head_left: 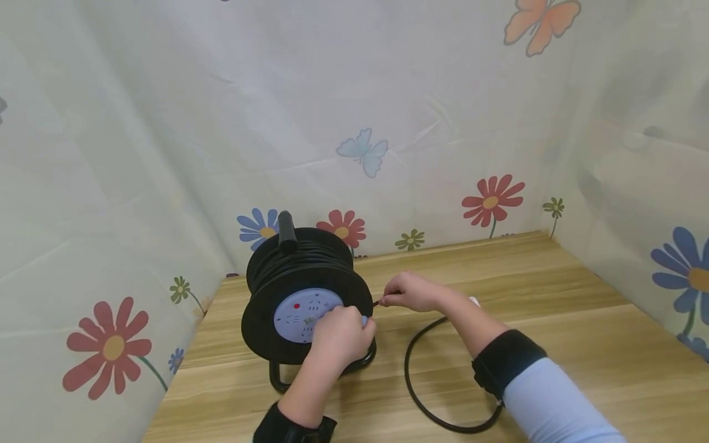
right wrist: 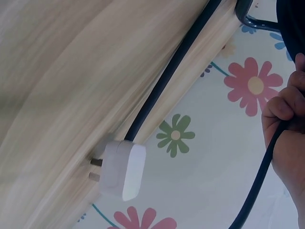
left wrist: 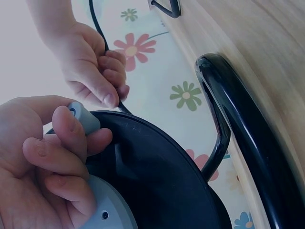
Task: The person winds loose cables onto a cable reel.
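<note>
A black cable reel (head_left: pixel 260 329) stands on its tubular frame, dark cable wound round its drum. Its front carries a pale blue socket panel (head_left: pixel 290 317) with a red dot. My left hand (head_left: pixel 340 338) is in front of this panel, its fingers pinching a small blue-grey knob (left wrist: pixel 86 119) near the rim. Right of the reel, my right hand (head_left: pixel 412 292) grips the black cable (right wrist: pixel 271 148) close to the drum's edge. The free length of cable loops over the table to a white plug (right wrist: pixel 123 169), whose metal pins show in the right wrist view.
The wooden table (head_left: pixel 554 307) runs back to a white curtain (head_left: pixel 432 111) printed with flowers and butterflies, which also closes off both sides. A black handle (head_left: pixel 287 232) rises above the reel. The reel's tubular foot (head_left: pixel 277 378) rests on the wood.
</note>
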Demonstrator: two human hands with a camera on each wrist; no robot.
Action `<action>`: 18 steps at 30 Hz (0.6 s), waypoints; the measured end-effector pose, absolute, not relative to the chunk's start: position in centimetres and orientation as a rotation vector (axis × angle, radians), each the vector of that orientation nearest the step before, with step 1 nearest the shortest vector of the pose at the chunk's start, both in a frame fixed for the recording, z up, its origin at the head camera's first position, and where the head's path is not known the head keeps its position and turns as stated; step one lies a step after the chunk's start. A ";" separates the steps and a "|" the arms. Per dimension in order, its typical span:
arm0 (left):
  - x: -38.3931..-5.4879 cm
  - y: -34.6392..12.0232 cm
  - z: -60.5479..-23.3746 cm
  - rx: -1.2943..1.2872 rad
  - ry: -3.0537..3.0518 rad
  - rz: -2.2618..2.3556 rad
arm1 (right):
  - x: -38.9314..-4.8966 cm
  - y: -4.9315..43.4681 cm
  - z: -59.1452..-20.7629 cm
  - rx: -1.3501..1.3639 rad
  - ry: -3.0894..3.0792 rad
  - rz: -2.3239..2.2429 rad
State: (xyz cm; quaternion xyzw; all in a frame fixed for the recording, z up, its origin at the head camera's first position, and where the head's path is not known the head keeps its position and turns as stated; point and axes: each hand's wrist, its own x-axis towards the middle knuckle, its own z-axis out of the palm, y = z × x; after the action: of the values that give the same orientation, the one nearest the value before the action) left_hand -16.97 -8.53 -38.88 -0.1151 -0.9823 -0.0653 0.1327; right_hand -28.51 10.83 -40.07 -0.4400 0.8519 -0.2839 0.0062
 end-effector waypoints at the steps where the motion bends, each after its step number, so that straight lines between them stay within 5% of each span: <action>1: -17.0 -8.5 -38.9 -0.335 -2.851 -0.187 | -28.5 11.0 -40.1 -1.371 2.670 -0.892; 18: -16.9 -8.5 -39.0 -0.310 -2.861 -0.141 | -29.6 18.6 -40.0 -1.003 2.818 -1.041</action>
State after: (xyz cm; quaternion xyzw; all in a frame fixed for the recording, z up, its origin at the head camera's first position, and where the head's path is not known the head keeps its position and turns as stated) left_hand -16.86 -8.45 -38.96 -0.1066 -0.9846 -0.0484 0.1298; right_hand -29.59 18.64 -40.00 -0.3167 0.8897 -0.3287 -0.0127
